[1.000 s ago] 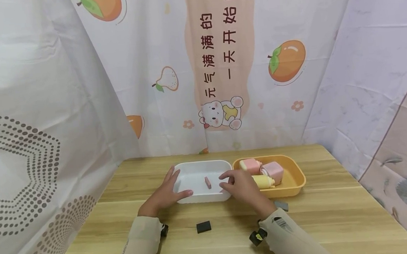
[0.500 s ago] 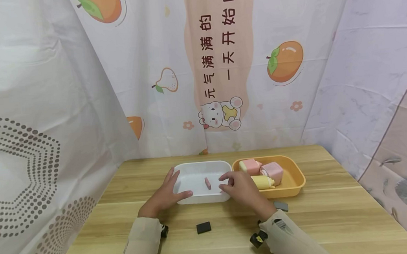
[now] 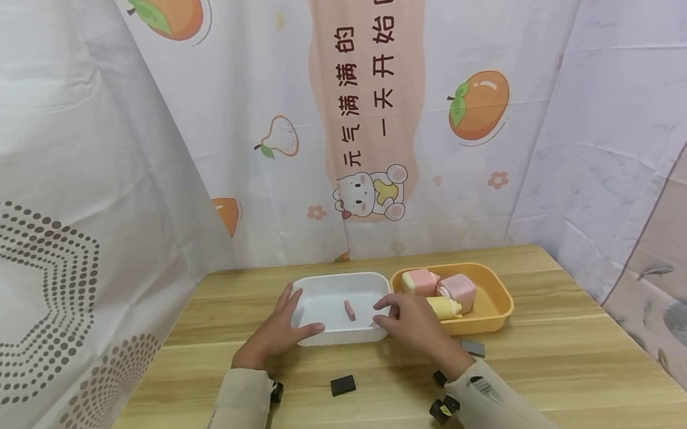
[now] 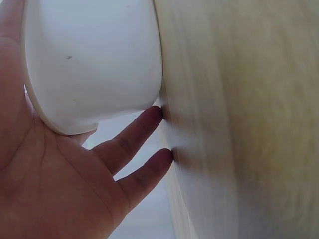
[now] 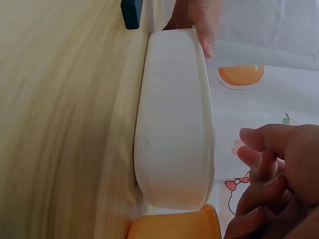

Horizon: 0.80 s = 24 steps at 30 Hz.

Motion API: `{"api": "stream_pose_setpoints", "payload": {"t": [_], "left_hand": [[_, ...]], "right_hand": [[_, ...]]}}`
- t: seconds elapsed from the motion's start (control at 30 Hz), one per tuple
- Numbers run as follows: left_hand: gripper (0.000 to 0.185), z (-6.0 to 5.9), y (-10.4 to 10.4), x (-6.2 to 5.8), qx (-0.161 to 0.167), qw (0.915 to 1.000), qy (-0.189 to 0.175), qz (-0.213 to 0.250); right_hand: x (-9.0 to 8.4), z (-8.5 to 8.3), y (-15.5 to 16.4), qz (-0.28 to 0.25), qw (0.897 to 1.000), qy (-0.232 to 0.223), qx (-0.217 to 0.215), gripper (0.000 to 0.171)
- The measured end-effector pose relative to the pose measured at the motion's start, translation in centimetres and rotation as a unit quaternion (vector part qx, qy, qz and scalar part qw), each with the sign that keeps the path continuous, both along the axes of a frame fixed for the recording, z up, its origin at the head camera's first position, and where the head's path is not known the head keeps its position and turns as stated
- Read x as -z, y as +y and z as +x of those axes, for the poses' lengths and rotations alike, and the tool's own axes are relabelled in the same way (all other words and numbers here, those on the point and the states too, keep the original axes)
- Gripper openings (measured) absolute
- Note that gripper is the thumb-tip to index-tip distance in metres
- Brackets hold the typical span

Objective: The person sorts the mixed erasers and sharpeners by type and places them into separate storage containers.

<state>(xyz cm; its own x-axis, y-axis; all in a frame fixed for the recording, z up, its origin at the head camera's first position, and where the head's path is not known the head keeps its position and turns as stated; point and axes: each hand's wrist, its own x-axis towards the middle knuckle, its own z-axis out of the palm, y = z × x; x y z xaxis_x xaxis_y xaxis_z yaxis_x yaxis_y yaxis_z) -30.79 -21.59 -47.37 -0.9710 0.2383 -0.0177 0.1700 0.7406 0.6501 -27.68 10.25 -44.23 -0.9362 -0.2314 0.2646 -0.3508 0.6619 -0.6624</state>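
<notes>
My left hand (image 3: 274, 329) holds the left end of a white tray (image 3: 344, 336), its thumb lying over the front rim. In the left wrist view two fingers (image 4: 142, 181) reach down beside the tray to the tabletop. A small pink stick (image 3: 349, 310) lies inside the tray, right of centre. Above the tray's right end hovers my right hand (image 3: 413, 322), thumb and index finger a little apart, the other fingers loosely curled. Nothing shows between those fingertips in the right wrist view, where the hand (image 5: 284, 174) is apart from the tray.
A yellow-orange tray (image 3: 502, 313) adjoins the white one on the right. It holds two pink bottles (image 3: 458, 291) and a yellow bottle (image 3: 444, 308). A black block (image 3: 343, 385) and a grey block (image 3: 473, 347) lie in front on the wooden table (image 3: 235, 285); patterned curtains hang around.
My right hand and forearm have shifted slightly to the right. The left hand keeps its place on the white tray, and the pink stick stays put.
</notes>
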Motion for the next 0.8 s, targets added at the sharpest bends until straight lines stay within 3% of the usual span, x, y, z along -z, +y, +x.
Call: {"api": "stream_pose_setpoints", "payload": {"t": [0.8], "left_hand": [[0.114, 0.3, 0.0, -0.4, 0.006, 1.0, 0.002, -0.003]], "right_hand": [[0.2, 3.2, 4.2, 0.012, 0.999, 0.018, 0.025, 0.015]]}}
